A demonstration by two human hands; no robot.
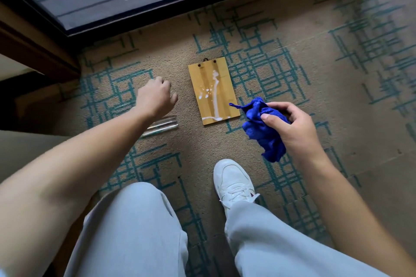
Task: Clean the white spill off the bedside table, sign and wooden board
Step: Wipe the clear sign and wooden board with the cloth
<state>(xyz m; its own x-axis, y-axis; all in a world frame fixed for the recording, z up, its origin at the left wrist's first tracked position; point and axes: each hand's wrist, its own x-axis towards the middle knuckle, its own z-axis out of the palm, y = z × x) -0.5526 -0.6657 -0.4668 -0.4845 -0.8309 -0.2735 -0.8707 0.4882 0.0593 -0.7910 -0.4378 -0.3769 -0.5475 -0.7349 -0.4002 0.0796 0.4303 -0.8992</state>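
Wooden board flat on carpet, long axis running away, hook end far; right hand grips blue cloth, left hand loosely curled, empty

The single head camera looks steeply down from standing height (wide-angle, edges bowed) at the carpet, legs at six o'clock, window frame at eleven.

Board lies flat on the carpet, hanging loop at its far end, white spill streaked down its middle with droplets to the left and pooling along the near edge.
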